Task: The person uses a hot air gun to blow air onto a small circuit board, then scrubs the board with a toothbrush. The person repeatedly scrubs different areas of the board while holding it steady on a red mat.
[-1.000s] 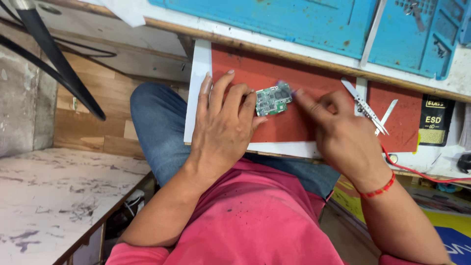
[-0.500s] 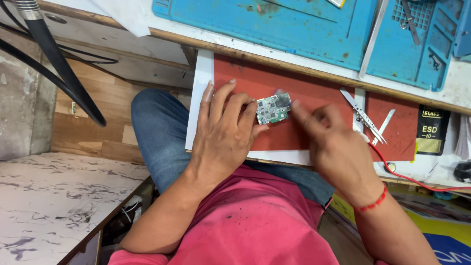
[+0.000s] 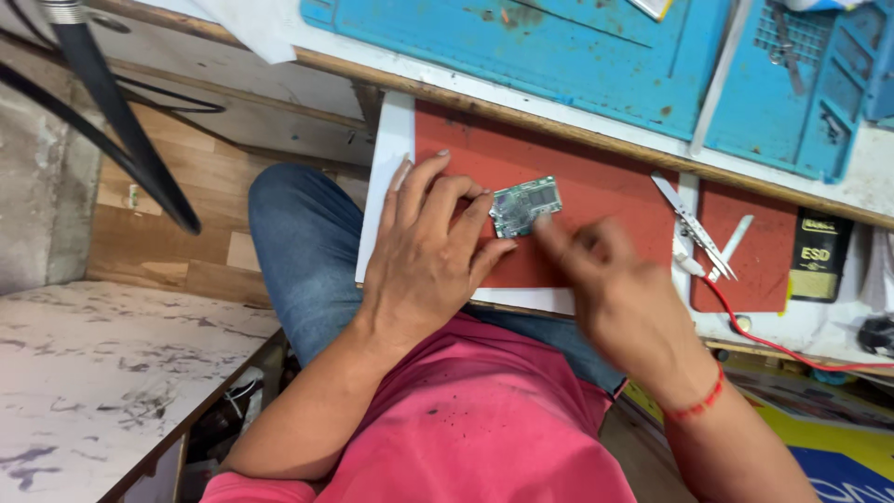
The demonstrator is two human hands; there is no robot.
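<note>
A wooden-edged workbench [image 3: 596,130] runs across the top of the view, with a red mat [image 3: 596,191] lying on a white board at its near edge. On the red mat, close to its middle, sits a small green circuit board [image 3: 527,205].

The left hand [image 3: 430,256] rests flat on the mat just left of the circuit board, fingers spread, with the fingertips [image 3: 482,207] touching the board's left edge and steadying it; it is not closed around anything. The right hand [image 3: 615,293] is blurred, just right of and below the circuit board, with a finger stretched toward its lower right corner. Whether it touches the board or holds anything cannot be told.

Right of the circuit board, at the mat's far edge, lie metal tweezers [image 3: 694,226] with a red wire [image 3: 759,335] trailing off below them. Further right lies a small black packet [image 3: 819,253]. Above the circuit board, past the mat, lies a blue silicone work mat [image 3: 521,47] whose moulded compartments [image 3: 792,56] at the right hold small dark parts, too small to identify.
</note>
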